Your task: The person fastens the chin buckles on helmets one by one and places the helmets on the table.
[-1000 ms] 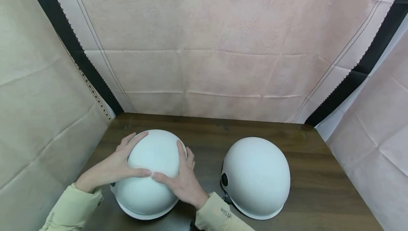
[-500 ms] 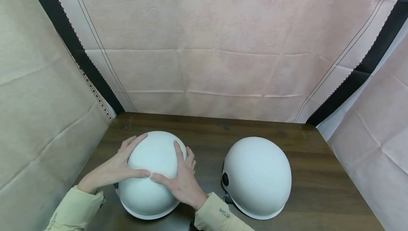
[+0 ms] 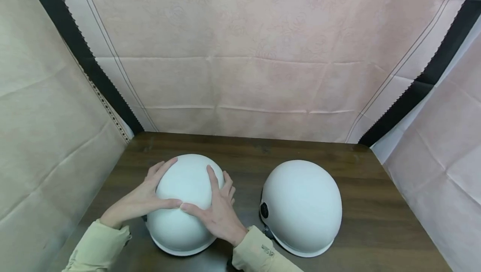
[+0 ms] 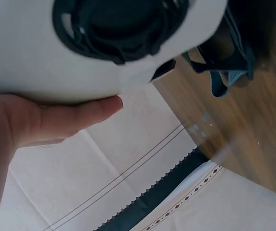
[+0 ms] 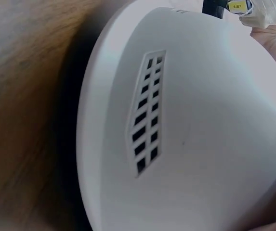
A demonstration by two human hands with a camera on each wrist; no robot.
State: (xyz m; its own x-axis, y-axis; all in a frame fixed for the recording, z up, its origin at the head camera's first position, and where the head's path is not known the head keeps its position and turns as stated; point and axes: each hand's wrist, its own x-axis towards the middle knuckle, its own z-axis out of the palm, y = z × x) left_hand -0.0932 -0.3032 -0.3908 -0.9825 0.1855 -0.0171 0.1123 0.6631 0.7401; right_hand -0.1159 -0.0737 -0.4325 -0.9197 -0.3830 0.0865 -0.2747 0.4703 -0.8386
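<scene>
Both hands hold a white helmet (image 3: pixel 191 180) by its rounded shell, left of the middle of the table. The left hand (image 3: pixel 148 197) lies along its left side, and the right hand (image 3: pixel 219 211) along its right; the thumbs nearly meet on top. In the left wrist view, fingers (image 4: pixel 75 118) lie along the shell, and a round black part (image 4: pixel 121 29) and dark straps (image 4: pixel 231 74) show on the helmet. A slatted vent (image 5: pixel 147 113) appears near the rim in the right wrist view. The helmet's inside is hidden.
A second white helmet (image 3: pixel 302 205) sits to the right, with a black round part (image 3: pixel 264 210) on its left side. Pale fabric walls (image 3: pixel 255 55) enclose the dark wooden table (image 3: pixel 368 222) at the back and both sides.
The held helmet has shifted slightly to the right and turned a little, with both hands staying on it. The left sleeve has moved right too. The second helmet stays in place.
</scene>
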